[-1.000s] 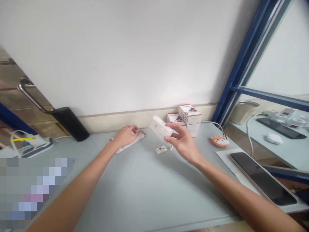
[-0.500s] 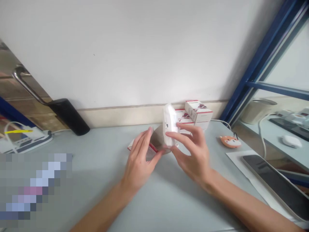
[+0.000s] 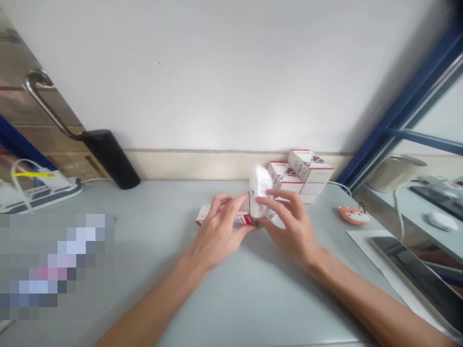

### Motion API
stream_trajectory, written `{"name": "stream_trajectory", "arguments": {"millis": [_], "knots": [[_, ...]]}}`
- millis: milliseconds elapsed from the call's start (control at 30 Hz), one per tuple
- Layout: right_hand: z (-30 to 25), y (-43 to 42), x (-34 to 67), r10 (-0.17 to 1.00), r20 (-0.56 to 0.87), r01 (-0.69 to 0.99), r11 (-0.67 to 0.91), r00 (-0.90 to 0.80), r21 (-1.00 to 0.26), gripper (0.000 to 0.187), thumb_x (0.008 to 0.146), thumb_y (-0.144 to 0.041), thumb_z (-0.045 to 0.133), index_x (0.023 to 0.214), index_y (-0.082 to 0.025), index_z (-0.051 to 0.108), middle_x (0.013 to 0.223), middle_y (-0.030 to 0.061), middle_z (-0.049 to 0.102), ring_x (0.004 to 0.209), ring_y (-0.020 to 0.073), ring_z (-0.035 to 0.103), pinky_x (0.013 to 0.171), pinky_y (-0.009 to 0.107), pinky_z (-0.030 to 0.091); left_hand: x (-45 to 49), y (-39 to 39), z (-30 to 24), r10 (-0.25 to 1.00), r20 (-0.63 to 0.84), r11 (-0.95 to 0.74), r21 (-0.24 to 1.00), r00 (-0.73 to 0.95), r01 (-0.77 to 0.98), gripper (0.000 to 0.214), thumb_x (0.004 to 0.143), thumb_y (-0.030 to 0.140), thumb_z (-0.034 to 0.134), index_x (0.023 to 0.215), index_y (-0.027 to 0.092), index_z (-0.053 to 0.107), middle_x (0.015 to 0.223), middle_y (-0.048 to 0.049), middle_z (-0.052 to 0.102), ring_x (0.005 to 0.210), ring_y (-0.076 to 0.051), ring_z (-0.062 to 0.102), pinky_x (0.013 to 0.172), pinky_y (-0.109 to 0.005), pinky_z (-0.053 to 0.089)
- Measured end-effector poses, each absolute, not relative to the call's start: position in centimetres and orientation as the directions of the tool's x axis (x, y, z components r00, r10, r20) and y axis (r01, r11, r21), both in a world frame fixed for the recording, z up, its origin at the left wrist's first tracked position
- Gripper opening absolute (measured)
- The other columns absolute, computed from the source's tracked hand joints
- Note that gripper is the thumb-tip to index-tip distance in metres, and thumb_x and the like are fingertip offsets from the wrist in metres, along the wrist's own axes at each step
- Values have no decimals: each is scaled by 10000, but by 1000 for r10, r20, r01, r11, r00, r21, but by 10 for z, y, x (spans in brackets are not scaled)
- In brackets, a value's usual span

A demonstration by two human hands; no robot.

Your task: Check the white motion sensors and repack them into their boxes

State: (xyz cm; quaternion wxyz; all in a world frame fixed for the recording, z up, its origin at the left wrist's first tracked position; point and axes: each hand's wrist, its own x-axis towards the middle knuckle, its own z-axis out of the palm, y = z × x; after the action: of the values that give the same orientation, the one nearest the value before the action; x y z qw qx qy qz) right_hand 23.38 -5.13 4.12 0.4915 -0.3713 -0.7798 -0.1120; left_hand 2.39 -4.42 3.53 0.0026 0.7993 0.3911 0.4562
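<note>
My left hand (image 3: 222, 233) is curled over a small white-and-red cardboard box (image 3: 203, 213) lying on the table, its thumb and forefinger near the box's right end. Much of that box is hidden under the fingers. Against this end stands a white packet (image 3: 259, 185) in shiny clear wrap, upright on the table. My right hand (image 3: 294, 226) grips the packet from the right, with fingertips on its side and the thumb low at its base.
Several white-and-red boxes (image 3: 311, 173) are stacked behind on the right. An orange animal-shaped case (image 3: 354, 215) and a dark phone-like slab (image 3: 415, 279) on white paper lie at right. A black cylinder (image 3: 110, 159) and a power strip (image 3: 50, 195) stand at left.
My left hand has closed in to the right, its fingers now bent over the box beside the packet. The packet remains in my right hand. The whole view has shifted slightly.
</note>
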Motion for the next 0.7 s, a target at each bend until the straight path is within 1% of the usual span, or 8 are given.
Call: {"name": "stream_trajectory", "arguments": {"millis": [100, 167, 267, 367, 467, 533, 633, 700], "knots": [[37, -51, 229, 442, 866, 688, 704, -232, -175, 480, 945, -87, 681, 1340, -348, 606, 1298, 110, 559, 1170, 285, 652, 910, 480, 651, 25, -46, 35, 599, 764, -721, 384, 241, 577, 791, 826, 239, 882, 1486, 374, 468, 1311, -72, 668, 1233, -280, 671, 996, -415, 614], [37, -51, 228, 408, 880, 703, 699, -245, -129, 479, 937, -78, 681, 1328, -343, 600, 1285, 108, 561, 1157, 278, 636, 904, 469, 645, 26, -48, 36, 558, 790, -767, 376, 253, 521, 816, 858, 208, 848, 1522, 395, 414, 1326, -71, 654, 1226, -267, 675, 1024, -421, 600], [41, -53, 232, 366, 873, 718, 695, -322, -26, 512, 930, -59, 662, 1347, -349, 597, 1286, 105, 564, 1182, 282, 602, 913, 456, 635, 27, -50, 35, 520, 818, -805, 374, 245, 460, 849, 893, 175, 803, 1568, 421, 351, 1329, -80, 616, 1206, -252, 682, 984, -402, 616], [52, -52, 240, 356, 824, 686, 726, -441, 53, 533, 953, -50, 615, 1385, -362, 594, 1307, 105, 591, 1245, 293, 575, 922, 447, 628, 29, -50, 32, 510, 842, -813, 404, 178, 420, 863, 899, 189, 801, 1581, 444, 339, 1339, -83, 579, 1201, -248, 677, 939, -382, 635], [71, -48, 242, 326, 769, 617, 779, -550, 111, 488, 989, -65, 588, 1396, -335, 605, 1318, 108, 614, 1247, 283, 574, 925, 428, 622, 31, -50, 30, 563, 820, -783, 489, 104, 383, 813, 916, 230, 792, 1576, 450, 370, 1350, -84, 554, 1214, -245, 661, 905, -359, 642], [87, -43, 239, 335, 708, 578, 806, -622, 126, 431, 1020, -94, 556, 1382, -318, 626, 1348, 103, 611, 1244, 274, 579, 912, 404, 621, 31, -48, 29, 610, 791, -744, 557, 35, 369, 757, 927, 274, 787, 1564, 434, 410, 1333, -81, 560, 1218, -241, 649, 928, -365, 632], [109, -37, 229, 401, 588, 549, 831, -702, 88, 449, 1030, -58, 450, 1352, -293, 656, 1375, 91, 614, 1231, 256, 600, 833, 350, 619, 28, -44, 31, 688, 722, -663, 668, -78, 339, 608, 958, 349, 749, 1510, 391, 496, 1309, -81, 592, 1195, -232, 652, 984, -385, 602], [119, -33, 222, 422, 520, 507, 862, -742, 24, 530, 973, 23, 401, 1327, -266, 670, 1349, 82, 643, 1169, 227, 641, 805, 326, 611, 26, -42, 33, 738, 664, -617, 736, -120, 279, 531, 989, 377, 701, 1486, 358, 514, 1363, -96, 597, 1232, -238, 646, 1027, -399, 581]]}}
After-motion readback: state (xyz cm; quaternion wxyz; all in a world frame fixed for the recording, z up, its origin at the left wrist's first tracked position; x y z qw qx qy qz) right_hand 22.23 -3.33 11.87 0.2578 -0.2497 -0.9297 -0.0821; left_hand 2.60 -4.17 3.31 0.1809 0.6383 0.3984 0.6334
